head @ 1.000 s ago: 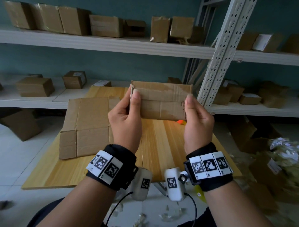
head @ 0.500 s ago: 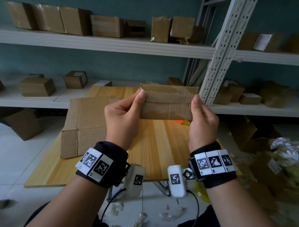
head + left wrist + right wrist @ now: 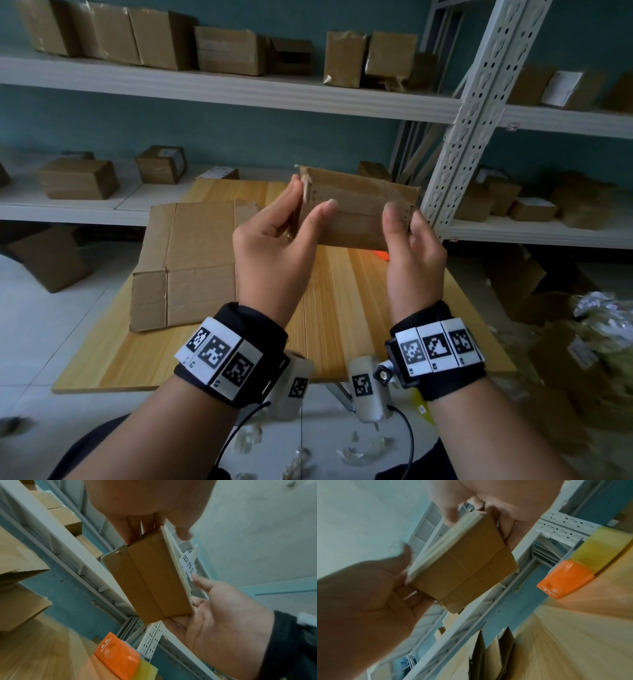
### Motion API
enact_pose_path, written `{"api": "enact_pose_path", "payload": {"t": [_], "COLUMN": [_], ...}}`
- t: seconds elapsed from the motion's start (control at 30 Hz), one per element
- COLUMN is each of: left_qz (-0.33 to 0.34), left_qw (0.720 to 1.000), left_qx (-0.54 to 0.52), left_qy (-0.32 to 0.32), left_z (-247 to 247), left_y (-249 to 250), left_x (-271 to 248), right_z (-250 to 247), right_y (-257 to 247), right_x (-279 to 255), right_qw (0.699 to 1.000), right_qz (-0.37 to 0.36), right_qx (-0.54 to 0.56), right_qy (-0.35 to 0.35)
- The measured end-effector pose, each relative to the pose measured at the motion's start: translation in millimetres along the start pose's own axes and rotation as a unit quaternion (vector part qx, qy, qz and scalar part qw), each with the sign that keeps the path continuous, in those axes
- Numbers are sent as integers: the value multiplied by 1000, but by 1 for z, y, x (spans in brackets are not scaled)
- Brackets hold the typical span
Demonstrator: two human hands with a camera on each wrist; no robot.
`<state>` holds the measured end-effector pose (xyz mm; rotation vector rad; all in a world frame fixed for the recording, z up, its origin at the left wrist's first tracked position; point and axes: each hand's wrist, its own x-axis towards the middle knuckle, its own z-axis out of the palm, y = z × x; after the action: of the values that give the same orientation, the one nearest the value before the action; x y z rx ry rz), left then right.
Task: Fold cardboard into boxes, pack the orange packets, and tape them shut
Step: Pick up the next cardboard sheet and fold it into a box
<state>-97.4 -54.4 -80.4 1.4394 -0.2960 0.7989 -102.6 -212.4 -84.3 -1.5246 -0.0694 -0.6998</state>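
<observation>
I hold a small flattened cardboard box (image 3: 356, 209) upright in the air above the wooden table (image 3: 342, 308). My left hand (image 3: 294, 212) pinches its left end, thumb on the near face and fingers behind. At the right end my right hand (image 3: 402, 222) pinches it the same way. The left wrist view shows the brown cardboard (image 3: 147, 581) edge-on between the left hand (image 3: 145, 507) and the right hand (image 3: 223, 622). An orange packet (image 3: 380, 255) peeks out below the cardboard on the table; it also shows as the packet (image 3: 118, 655) and the packet (image 3: 565, 577).
A stack of larger flat cardboard (image 3: 191, 263) lies on the table's left half. White shelves (image 3: 239, 92) behind hold several brown boxes. A perforated metal shelf post (image 3: 462, 120) leans close on the right. Boxes and crumpled wrapping (image 3: 582, 342) litter the floor at right.
The flattened box has moved right and tilted slightly. My left thumb has slid inward across its near face, and both hands sit closer together on it.
</observation>
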Motion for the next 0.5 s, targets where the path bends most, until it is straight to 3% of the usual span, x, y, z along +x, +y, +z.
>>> {"api": "enact_pose_path", "payload": {"t": [0.23, 0.4, 0.5], "left_qz": [-29, -12, -7], "left_qw": [997, 1000, 1000], "left_qx": [-47, -17, -11], "left_qy": [-45, -4, -23], "left_z": [-4, -3, -2], "left_y": [6, 1, 3], "left_x": [7, 5, 5], "right_z": [1, 4, 5], "right_y": [4, 0, 1], "right_x": [-2, -4, -6], "right_qw": [998, 1000, 999], "right_qz": [2, 16, 7], "right_qx": [-64, -25, -47], "right_qy": [9, -9, 14]}}
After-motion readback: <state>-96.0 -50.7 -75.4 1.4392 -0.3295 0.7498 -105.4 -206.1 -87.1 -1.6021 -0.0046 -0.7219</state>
